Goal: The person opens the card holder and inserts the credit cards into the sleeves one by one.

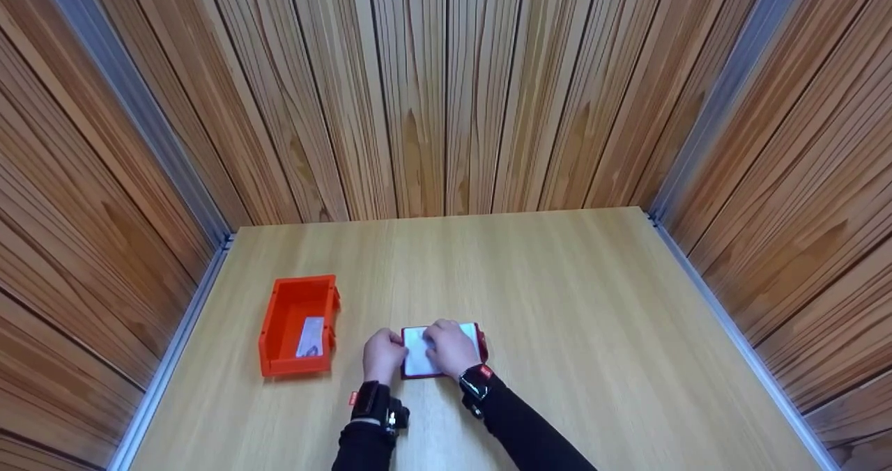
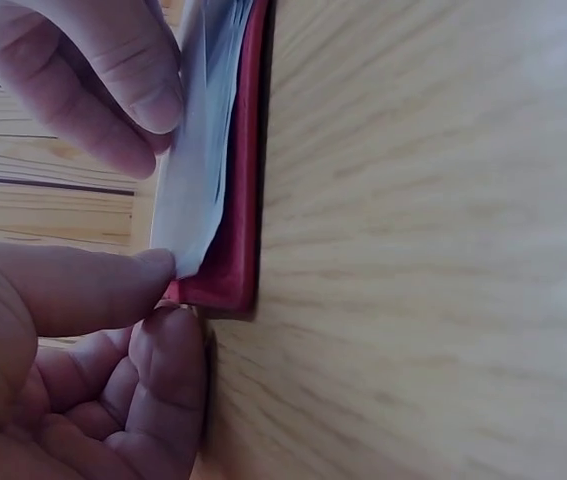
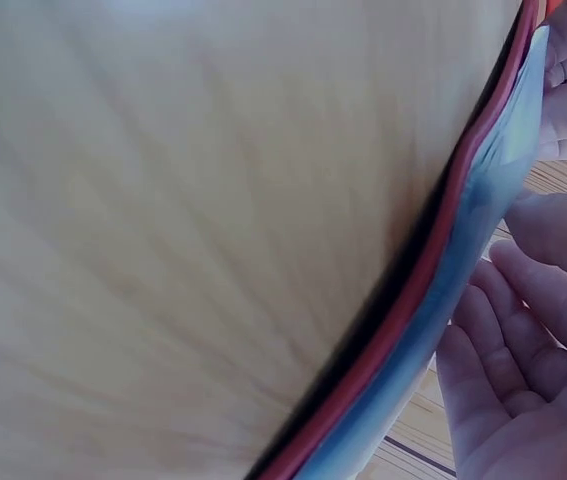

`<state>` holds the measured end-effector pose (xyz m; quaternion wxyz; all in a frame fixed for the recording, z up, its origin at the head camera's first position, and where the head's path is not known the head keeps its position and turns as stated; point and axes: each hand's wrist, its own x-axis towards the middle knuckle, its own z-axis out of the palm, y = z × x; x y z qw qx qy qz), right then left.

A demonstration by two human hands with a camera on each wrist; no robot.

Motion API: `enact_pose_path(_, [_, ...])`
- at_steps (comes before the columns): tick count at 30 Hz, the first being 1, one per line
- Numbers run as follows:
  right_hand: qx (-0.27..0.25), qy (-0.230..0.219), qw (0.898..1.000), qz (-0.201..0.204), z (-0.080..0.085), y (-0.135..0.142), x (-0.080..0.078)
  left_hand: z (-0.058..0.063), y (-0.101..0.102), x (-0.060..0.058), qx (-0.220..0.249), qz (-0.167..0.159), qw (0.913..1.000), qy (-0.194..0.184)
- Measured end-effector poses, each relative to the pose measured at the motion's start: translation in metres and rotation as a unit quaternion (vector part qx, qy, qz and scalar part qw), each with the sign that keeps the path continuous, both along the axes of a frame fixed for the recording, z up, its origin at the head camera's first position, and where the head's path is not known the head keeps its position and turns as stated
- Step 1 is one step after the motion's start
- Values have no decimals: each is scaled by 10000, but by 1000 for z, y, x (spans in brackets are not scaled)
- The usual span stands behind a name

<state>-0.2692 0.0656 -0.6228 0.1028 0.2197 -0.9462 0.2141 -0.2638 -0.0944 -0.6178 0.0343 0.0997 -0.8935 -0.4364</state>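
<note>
In the head view, a red-covered notebook (image 1: 417,364) lies face up on the table, thin white pages (image 2: 188,215) showing above its red cover (image 2: 249,210). My left hand (image 1: 383,354) is at its left end, where the thumb and a curled finger pinch the edge of the pages and cover. Across the right part of the pages lies my right hand (image 1: 454,349); its thumb and relaxed fingers touch the top sheet and hide part of it. The right wrist view shows the page edges (image 3: 518,130) slightly lifted near the left hand.
To the left stands an orange-red open bin (image 1: 296,366) with a small whitish card or packet (image 1: 311,337) in it. Wood-patterned panels (image 1: 446,95) enclose the table (image 1: 592,318) at the back and both sides, with metal posts at the corners.
</note>
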Motion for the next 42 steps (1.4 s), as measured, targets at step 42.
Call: enact_pose_path(42, [-96, 314, 9977, -589, 5, 56, -11, 2, 3, 2, -240, 68, 9997, -37])
